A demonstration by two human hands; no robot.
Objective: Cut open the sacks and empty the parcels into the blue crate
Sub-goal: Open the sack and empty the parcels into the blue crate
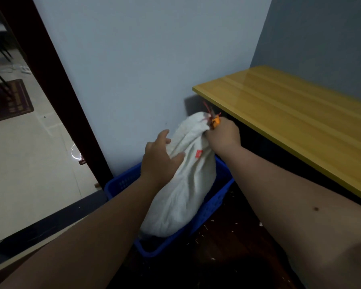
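Beside a yellow table (290, 122), a white sack (186, 184) is stood in the blue crate (215, 207). Its side is pressed by the left hand (158, 161) (fingers spread), while an orange cutter (215, 122) is gripped by the right hand (224, 136) at the tied neck.

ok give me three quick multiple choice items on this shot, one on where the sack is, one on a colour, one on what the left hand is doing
1. Where does the white sack stand?
A. on the yellow table
B. in the blue crate
C. on the doormat

2. What colour is the tie at the sack's neck?
A. red
B. green
C. black

3. How is the left hand?
A. clenched on the tie
B. hanging idle
C. laid flat-fingered on the sack's side

Answers: 1 B, its bottom sits inside the crate walls. 2 A, red strands stick up from the bunched neck. 3 C, its fingers lie spread against the cloth.
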